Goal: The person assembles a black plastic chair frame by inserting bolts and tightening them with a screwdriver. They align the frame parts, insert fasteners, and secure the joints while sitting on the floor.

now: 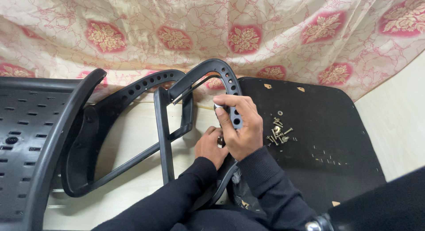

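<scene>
Right hand point(241, 129) closed around the curved black perforated armrest frame point(230, 87) at centre, fingers wrapped over its bar; left hand point(211, 146) just below at 7 o'clock, curled against the same frame, exact hold hidden. Pile of brass screws point(279, 131) lies at 3 o'clock of the hands on the black seat base point(327, 138); second armrest point(115, 138) lies at 9 o'clock.

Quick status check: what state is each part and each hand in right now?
Upright armrest: standing on edge, gripped by both hands.
Second armrest: lying flat, untouched.
Seat base: upside down, flat.
Screws: loose pile on the seat base.
Left hand: closed low on the armrest.
Right hand: closed around the armrest.
</scene>
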